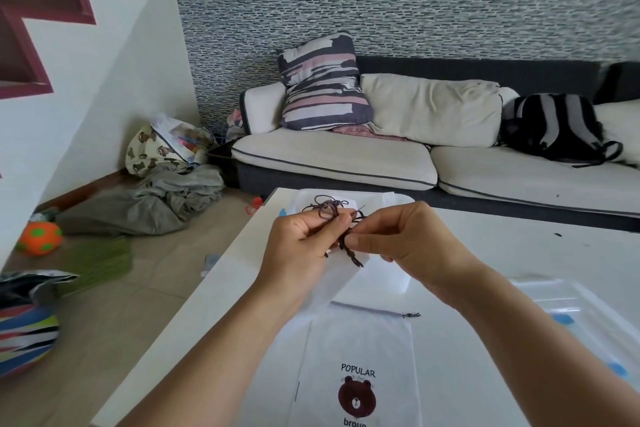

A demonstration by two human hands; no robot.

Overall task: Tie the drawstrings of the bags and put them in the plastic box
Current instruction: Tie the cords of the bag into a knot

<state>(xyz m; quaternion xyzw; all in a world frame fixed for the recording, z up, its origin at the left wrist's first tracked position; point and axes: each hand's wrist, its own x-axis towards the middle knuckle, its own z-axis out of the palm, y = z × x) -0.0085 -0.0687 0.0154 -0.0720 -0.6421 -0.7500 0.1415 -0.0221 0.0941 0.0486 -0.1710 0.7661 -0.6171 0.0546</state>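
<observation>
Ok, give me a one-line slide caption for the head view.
Both hands, left and right, pinch a white bag's dark drawstrings above the white table.

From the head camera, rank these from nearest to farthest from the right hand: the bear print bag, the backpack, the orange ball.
Measured from the right hand:
1. Bear print bag, on the table just below the hand.
2. Backpack, on the sofa, up and to the right.
3. Orange ball, on the floor at far left.

Bags on the table [485,253], sofa [346,156] behind
Printed bag [360,374] lies near; plastic box [568,302] to its right; far bag [381,199] beyond both hands; clothes pile [156,204] on the floor, far left
</observation>
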